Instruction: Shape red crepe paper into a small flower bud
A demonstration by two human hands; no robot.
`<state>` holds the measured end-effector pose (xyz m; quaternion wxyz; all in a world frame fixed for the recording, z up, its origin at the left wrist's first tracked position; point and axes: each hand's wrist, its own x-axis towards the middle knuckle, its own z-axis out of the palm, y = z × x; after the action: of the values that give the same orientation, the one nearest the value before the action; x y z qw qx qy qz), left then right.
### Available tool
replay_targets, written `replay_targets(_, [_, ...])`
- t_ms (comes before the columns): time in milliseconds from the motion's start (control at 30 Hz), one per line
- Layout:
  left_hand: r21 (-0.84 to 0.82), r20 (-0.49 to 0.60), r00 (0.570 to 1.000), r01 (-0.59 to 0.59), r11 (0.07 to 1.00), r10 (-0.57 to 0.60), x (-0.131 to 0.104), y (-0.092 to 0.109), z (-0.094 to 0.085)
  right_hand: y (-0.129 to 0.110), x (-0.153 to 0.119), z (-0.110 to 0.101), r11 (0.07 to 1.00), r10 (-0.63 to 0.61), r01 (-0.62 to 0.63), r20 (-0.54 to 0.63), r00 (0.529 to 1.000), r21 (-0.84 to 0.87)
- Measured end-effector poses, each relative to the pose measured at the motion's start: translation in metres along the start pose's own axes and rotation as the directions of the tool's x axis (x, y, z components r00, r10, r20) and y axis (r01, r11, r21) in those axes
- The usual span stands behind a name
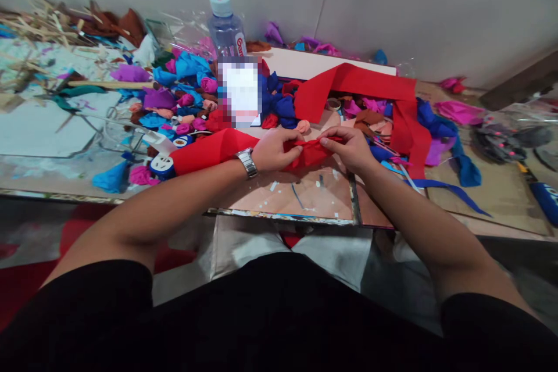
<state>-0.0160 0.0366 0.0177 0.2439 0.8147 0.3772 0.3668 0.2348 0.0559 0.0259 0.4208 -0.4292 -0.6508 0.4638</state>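
Both hands pinch the edge of a long red crepe paper strip (pixel 213 150) over the front of the table. My left hand (pixel 278 150), with a metal watch on its wrist, is closed on the gathered edge. Close beside it on the right, my right hand (pixel 346 145) grips the same edge between thumb and fingers. Part of the strip passes behind the left wrist, and its folded middle hangs between the hands. Another broad red band (pixel 361 82) loops across the pile behind the right hand. A small peach paper rose (pixel 302 127) lies just behind the fingers.
A clear bottle (pixel 226 32) with a white cap stands at the back near the wall. Blue, pink and purple paper flowers crowd the middle. A white-and-blue power strip (pixel 163 164) lies left of my hands. Green-handled pliers (pixel 65 102) and wooden sticks (pixel 52 26) are farther left.
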Motion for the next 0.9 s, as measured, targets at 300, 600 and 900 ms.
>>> replay_targets(300, [0.071,-0.091,0.983,0.164,0.984,-0.157,0.0019,-0.0003,0.0001,0.007,0.0024,-0.0014,0.998,-0.059,0.059,-0.007,0.998,0.004])
replay_targets(600, [-0.001,-0.073,0.989,0.131,0.991,-0.131,0.0013,-0.0035,0.0008,0.0081,0.002,0.001,0.998,-0.066,0.067,-0.02,0.998,0.008])
replay_targets(900, [0.0,-0.087,0.989,0.119,0.993,-0.118,0.0016,-0.0024,0.0005,0.0088,0.0016,0.0018,0.998,-0.061,0.062,-0.032,0.998,0.023])
